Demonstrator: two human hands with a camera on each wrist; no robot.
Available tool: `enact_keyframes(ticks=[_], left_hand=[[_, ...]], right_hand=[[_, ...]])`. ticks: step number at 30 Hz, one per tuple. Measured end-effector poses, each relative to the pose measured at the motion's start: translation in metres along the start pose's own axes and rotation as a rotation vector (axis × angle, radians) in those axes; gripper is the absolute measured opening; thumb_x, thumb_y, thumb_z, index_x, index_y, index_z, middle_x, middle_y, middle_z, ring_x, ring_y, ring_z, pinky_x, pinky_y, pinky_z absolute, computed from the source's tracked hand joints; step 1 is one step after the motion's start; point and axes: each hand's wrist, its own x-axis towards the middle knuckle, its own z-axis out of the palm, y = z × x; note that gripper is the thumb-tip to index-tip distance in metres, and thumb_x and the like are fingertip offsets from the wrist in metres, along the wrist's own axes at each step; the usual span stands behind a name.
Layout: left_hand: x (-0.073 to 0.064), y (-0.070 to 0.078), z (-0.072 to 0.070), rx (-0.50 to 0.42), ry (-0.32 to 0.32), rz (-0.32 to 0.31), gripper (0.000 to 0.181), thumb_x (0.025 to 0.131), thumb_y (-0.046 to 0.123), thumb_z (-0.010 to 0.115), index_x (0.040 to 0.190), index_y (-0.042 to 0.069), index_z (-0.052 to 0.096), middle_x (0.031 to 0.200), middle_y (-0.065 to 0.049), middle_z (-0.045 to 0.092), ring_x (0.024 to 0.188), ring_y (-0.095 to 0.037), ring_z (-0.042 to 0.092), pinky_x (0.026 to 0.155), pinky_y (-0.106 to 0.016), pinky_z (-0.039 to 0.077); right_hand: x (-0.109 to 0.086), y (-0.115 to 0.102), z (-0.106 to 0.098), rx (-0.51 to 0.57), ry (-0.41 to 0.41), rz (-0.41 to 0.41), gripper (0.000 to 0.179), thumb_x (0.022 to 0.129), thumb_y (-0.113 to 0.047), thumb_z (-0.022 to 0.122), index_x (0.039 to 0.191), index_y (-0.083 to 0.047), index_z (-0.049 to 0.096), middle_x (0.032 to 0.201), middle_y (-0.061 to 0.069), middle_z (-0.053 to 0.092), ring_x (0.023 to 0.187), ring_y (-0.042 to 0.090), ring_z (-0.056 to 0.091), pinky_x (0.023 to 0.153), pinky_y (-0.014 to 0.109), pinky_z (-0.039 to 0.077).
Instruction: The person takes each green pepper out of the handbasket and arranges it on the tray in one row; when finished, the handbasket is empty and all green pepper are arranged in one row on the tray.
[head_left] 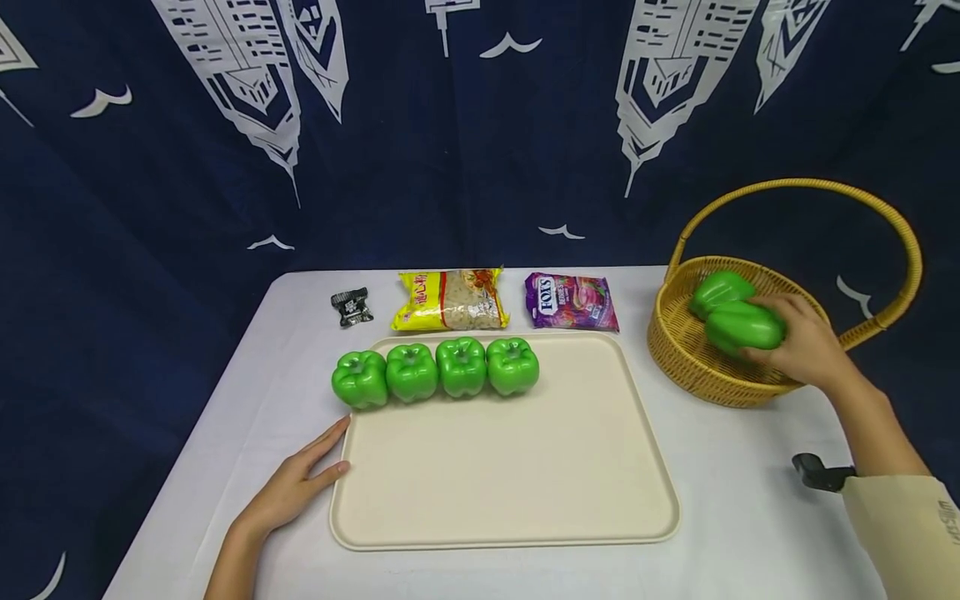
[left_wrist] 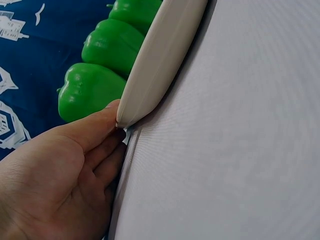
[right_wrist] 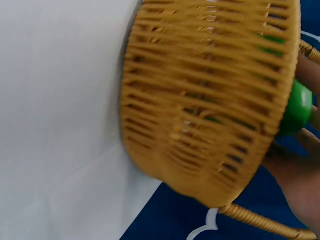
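Observation:
My right hand (head_left: 810, 343) grips a green bell pepper (head_left: 742, 325) inside the wicker basket (head_left: 686, 371). A second green bell pepper (head_left: 722, 292) lies just behind it in the basket. In the right wrist view the basket's woven side hides most of the held pepper (right_wrist: 298, 107). My left hand (head_left: 285, 493) rests at the left edge of the beige tray (head_left: 510, 475), its fingers extended and touching the rim. Several green bell peppers (head_left: 411, 372) stand in a row along the tray's far side, the leftmost one (head_left: 360, 380) at its corner, close beyond my left fingertips.
Behind the tray lie a small black packet (head_left: 352, 307), a yellow food bag (head_left: 450, 300) and a purple candy bag (head_left: 572, 302). The basket's tall handle (head_left: 795, 183) arches over it. A dark blue patterned cloth (head_left: 457, 150) hangs behind the white table (head_left: 735, 500).

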Motion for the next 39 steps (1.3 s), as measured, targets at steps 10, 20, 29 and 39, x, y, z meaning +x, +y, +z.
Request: enact_keyframes(ticks=[10,20,29,39], left_hand=[[0.000,-0.001,0.000,0.009,0.004,-0.006,0.061,0.091,0.034,0.057,0.145,0.020,0.031,0.149,-0.004,0.028,0.136,-0.029,0.023,0.097,-0.002,0.012],[0.000,0.001,0.000,0.010,0.007,-0.009,0.061,0.091,0.033,0.057,0.145,0.019,0.031,0.149,-0.005,0.028,0.136,-0.029,0.023,0.096,-0.002,0.011],[0.000,0.002,0.000,0.006,0.003,-0.008,0.061,0.091,0.034,0.057,0.145,0.017,0.032,0.148,-0.006,0.029,0.135,-0.030,0.024,0.096,-0.001,0.011],[-0.001,0.004,-0.001,0.012,0.005,-0.010,0.061,0.092,0.033,0.057,0.145,0.017,0.032,0.149,-0.005,0.029,0.135,-0.029,0.024,0.097,-0.002,0.011]], right_hand=[[0.005,-0.058,0.000,0.134,0.089,-0.121,0.087,0.060,-0.002,0.082,0.135,-0.002,0.037,0.124,0.027,0.034,0.102,0.044,0.038,0.073,0.059,0.034],[0.012,-0.107,0.016,0.195,0.032,-0.207,0.086,0.061,-0.005,0.083,0.135,-0.009,0.040,0.124,0.020,0.035,0.104,0.039,0.040,0.079,0.059,0.036],[0.014,-0.122,0.035,0.220,-0.037,-0.275,0.087,0.060,-0.003,0.084,0.130,0.002,0.033,0.125,0.020,0.042,0.108,0.035,0.044,0.087,0.057,0.038],[0.022,-0.137,0.056,0.219,-0.100,-0.344,0.078,0.065,-0.033,0.085,0.132,-0.014,0.048,0.123,0.008,0.048,0.109,0.029,0.047,0.089,0.056,0.040]])
